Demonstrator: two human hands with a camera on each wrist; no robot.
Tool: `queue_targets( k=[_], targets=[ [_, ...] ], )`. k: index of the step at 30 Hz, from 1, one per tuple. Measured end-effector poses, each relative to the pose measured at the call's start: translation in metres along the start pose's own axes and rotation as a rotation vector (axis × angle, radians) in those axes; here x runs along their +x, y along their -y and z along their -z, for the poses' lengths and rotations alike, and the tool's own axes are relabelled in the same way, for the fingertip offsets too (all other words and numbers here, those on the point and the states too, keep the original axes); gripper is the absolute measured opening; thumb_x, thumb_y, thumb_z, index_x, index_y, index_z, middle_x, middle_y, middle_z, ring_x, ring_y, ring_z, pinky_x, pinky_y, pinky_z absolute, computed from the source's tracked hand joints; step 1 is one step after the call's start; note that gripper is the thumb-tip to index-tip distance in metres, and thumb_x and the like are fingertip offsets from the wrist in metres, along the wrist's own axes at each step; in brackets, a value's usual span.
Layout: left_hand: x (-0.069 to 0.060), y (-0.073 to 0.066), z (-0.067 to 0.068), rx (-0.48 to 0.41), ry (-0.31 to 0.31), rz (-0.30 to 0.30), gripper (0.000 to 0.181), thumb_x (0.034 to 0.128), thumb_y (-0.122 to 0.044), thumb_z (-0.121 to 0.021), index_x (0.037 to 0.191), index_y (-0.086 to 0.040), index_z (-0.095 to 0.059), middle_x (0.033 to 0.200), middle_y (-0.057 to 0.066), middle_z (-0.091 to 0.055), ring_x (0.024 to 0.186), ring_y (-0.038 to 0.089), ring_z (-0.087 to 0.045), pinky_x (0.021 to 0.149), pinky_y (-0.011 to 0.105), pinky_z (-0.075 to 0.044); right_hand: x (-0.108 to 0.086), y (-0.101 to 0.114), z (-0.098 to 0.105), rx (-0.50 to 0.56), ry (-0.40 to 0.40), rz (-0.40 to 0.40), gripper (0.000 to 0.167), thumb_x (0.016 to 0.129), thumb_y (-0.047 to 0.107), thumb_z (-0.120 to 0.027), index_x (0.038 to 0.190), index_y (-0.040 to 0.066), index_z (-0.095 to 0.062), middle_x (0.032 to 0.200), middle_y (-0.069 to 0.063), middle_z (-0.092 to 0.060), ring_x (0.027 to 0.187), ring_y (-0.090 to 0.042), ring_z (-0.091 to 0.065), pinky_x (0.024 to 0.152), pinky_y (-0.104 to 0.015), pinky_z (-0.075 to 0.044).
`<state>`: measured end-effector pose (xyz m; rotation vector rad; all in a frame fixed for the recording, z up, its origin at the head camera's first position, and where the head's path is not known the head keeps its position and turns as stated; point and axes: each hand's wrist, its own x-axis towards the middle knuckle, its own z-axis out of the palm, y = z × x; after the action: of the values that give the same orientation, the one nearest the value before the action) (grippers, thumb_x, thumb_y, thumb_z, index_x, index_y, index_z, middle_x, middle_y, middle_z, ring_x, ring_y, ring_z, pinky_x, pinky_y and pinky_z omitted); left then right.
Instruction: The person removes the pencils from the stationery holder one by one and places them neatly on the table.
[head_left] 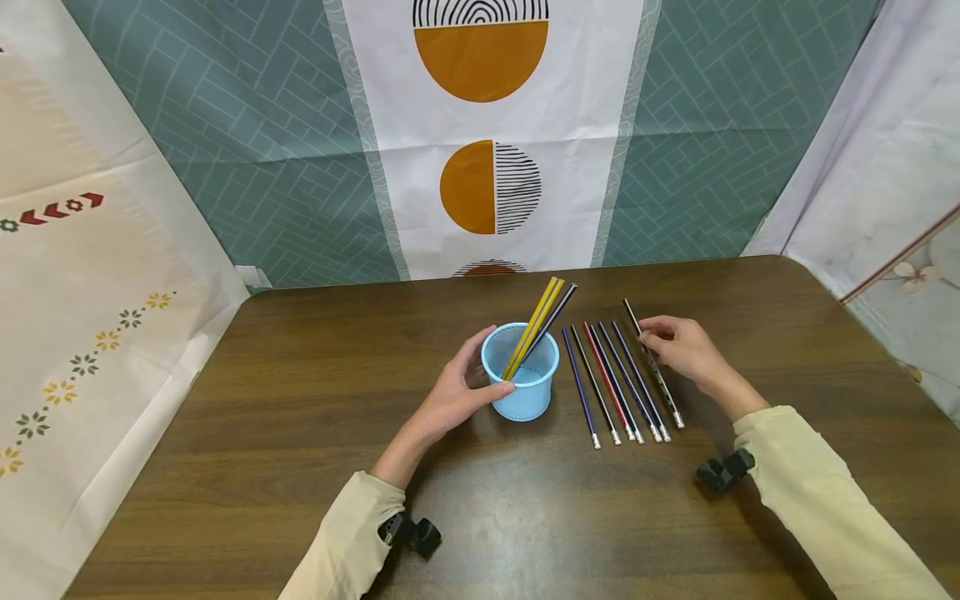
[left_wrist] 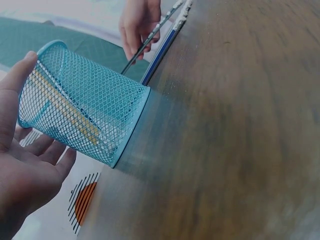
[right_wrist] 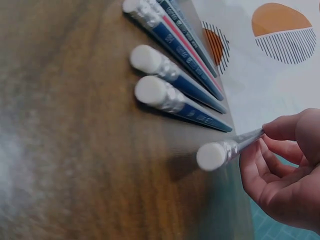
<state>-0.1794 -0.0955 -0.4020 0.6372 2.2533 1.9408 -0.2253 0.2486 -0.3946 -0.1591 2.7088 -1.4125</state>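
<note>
My left hand (head_left: 461, 385) holds a light blue mesh pencil cup (head_left: 523, 403), thumb on the near side of the rim and fingers round the far left. Upright on the table, the cup contains two yellow pencils (head_left: 534, 327) and dark pencil wood (head_left: 553, 318), all leaning right. Between thumb and fingertips, my right hand (head_left: 686, 352) pinches a dark patterned pencil (head_left: 665, 390). Its white eraser (right_wrist: 211, 156) points toward me and seems slightly off the table. Left of it lie several pencils in a row, blue, black and one red pencil (head_left: 604, 377), erasers nearest me.
The brown wooden table (head_left: 300, 433) ends at a far edge against a hanging green and white cloth (head_left: 300, 167). Pale patterned cloth (head_left: 90, 333) hangs at the left, and another light cloth (head_left: 885, 150) at the right.
</note>
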Motion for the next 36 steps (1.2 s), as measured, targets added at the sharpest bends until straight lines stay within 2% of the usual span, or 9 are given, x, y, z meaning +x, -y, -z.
queue_targets(
  k=[7,17,36],
  targets=[
    [0.0,-0.0004,0.0001,-0.004,-0.001,0.006,0.078,0.0839,-0.004,-0.074,0.15,-0.01,-0.032,0.144,0.012,-0.044,0.132,0.024,-0.042,0.107,0.043,-0.034,-0.0032,-0.0003,-0.0024,-0.063,-0.009,-0.023,0.032,0.098,0.004,-0.052,0.125,-0.012,-0.054,0.11,-0.025,-0.061,0.08,-0.02,-0.055,0.061,-0.023,-0.048],
    [0.0007,0.0009,0.0003,-0.004,-0.001,0.002,0.077,0.0845,-0.003,-0.073,0.149,-0.009,-0.032,0.143,0.014,-0.045,0.132,0.025,-0.041,0.108,0.044,-0.033,-0.0031,-0.0037,-0.005,-0.04,-0.002,-0.07,0.033,0.097,0.007,-0.054,0.124,-0.013,-0.055,0.115,-0.028,-0.059,0.079,-0.018,-0.058,0.063,-0.025,-0.052],
    [0.0013,0.0011,0.0006,0.002,0.001,0.001,0.08,0.084,-0.005,-0.074,0.15,-0.009,-0.03,0.144,0.012,-0.044,0.132,0.023,-0.041,0.108,0.044,-0.033,-0.0048,-0.007,-0.0097,-0.099,-0.064,-0.022,0.03,0.096,0.006,-0.056,0.119,-0.013,-0.058,0.11,-0.029,-0.062,0.068,-0.016,-0.06,0.06,-0.027,-0.051]
  ],
)
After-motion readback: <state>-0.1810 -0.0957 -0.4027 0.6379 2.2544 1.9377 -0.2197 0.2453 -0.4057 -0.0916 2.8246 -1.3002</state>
